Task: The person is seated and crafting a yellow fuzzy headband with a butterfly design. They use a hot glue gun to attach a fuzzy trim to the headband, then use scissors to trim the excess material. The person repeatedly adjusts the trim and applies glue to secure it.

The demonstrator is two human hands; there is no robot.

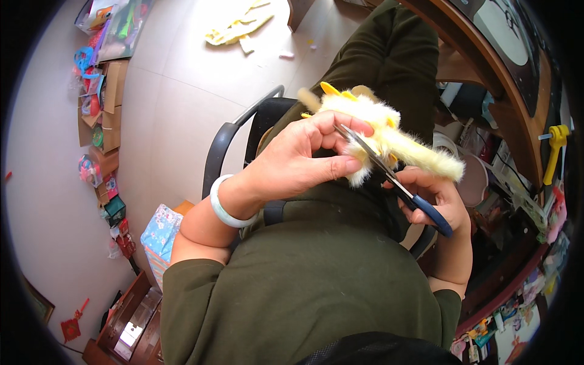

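A fluffy pale-yellow plush piece (420, 152) with darker yellow bits of fabric sits above my lap. My left hand (295, 158), with a pale bangle at the wrist, is closed in a pinch on its near left edge. In my right hand (444, 198) is a pair of scissors (433, 214) with dark blue handles. Their metal blades point up and left across the fur, and the tips lie close to my left fingers. Whether the blades have fur between them I cannot tell.
Yellow fabric scraps (240, 30) lie on the pale floor ahead. A chair armrest (222, 149) stands at my left. Cardboard boxes (112, 91) and small goods line the left wall. At right are a wooden table edge (486, 55) and a yellow tool (555, 152).
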